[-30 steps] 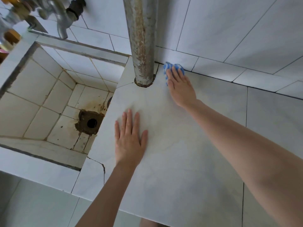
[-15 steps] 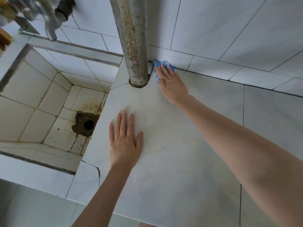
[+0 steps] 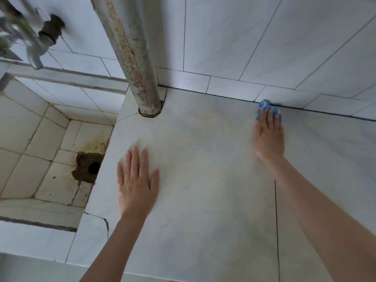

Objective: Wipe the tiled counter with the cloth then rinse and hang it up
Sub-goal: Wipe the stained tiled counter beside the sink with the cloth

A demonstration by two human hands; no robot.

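One sunken, tiled sink (image 3: 40,147) takes up the left side. Its grout is yellowed, and rust-brown staining rings the drain hole (image 3: 94,167) near its right wall. A metal tap (image 3: 37,49) juts from the wall above it, blurred. Just right of the sink a rusty, mottled pipe (image 3: 132,58) comes down and passes through the back left corner of the counter (image 3: 203,190), a pale marbled tile slab with a cracked front left corner and one dark grout line running front to back. Large pale wall tiles (image 3: 264,37) rise behind it.

The left hand (image 3: 137,186) lies flat on the counter close to the sink edge, its fingers (image 3: 134,161) straight and slightly spread, holding nothing. The right hand (image 3: 268,139), somewhat blurred, reaches to the back, well right of the pipe. Its fingers (image 3: 263,119) are straight and together, pressing the blue cloth (image 3: 264,104) against the counter. The cloth is bunched under the fingertips and touches the dark joint where counter meets wall.
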